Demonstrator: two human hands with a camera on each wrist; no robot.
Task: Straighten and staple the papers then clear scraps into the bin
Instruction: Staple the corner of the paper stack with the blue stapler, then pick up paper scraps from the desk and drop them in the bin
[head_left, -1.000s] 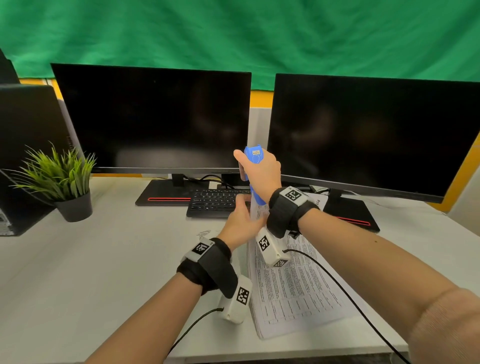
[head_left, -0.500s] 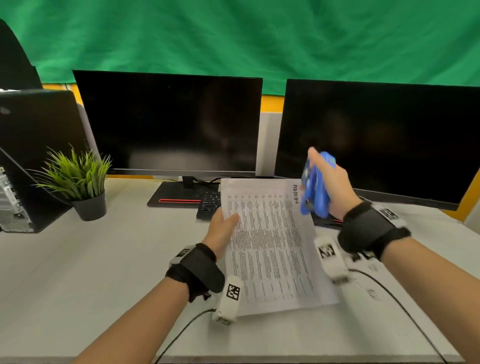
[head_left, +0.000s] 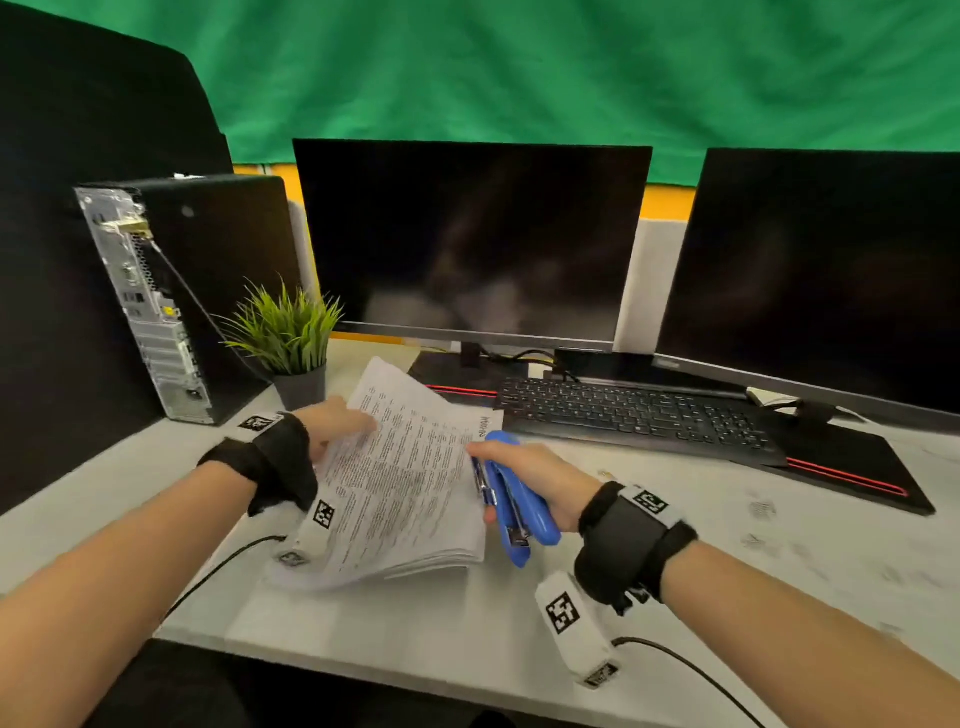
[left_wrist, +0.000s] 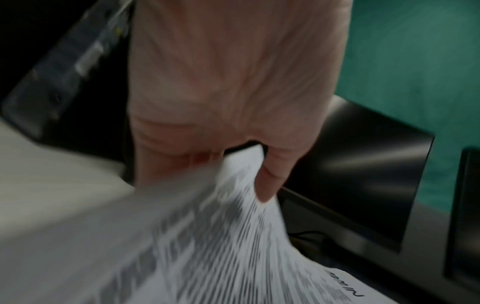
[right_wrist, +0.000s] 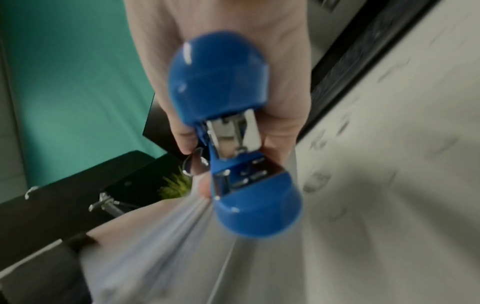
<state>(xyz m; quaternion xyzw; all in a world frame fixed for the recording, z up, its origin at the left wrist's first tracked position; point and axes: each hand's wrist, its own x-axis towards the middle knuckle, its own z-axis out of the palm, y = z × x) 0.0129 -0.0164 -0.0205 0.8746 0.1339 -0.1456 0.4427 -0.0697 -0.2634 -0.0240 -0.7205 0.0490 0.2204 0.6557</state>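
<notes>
A stack of printed papers (head_left: 400, 483) is lifted off the white desk (head_left: 467, 623), tilted and bowed. My left hand (head_left: 337, 426) pinches its left edge, thumb on top, as the blurred left wrist view shows on the papers (left_wrist: 221, 236) with my left hand (left_wrist: 233, 123). My right hand (head_left: 524, 467) grips a blue stapler (head_left: 514, 504) lying along the stack's right edge. In the right wrist view the stapler (right_wrist: 233, 133) points toward the camera in my right hand (right_wrist: 280, 127), and the papers (right_wrist: 161, 236) hang beside it. No bin or scraps show.
Two dark monitors (head_left: 472, 244) stand at the back, with a black keyboard (head_left: 634, 415) on a black mat in front. A small potted plant (head_left: 291, 343) and a computer tower (head_left: 171, 296) stand at the left. Wrist cables trail over the desk's front edge.
The papers have been carried left and lifted, now bowed in my left hand. My right hand has brought the stapler down from in front of the monitor to the stack's right edge.
</notes>
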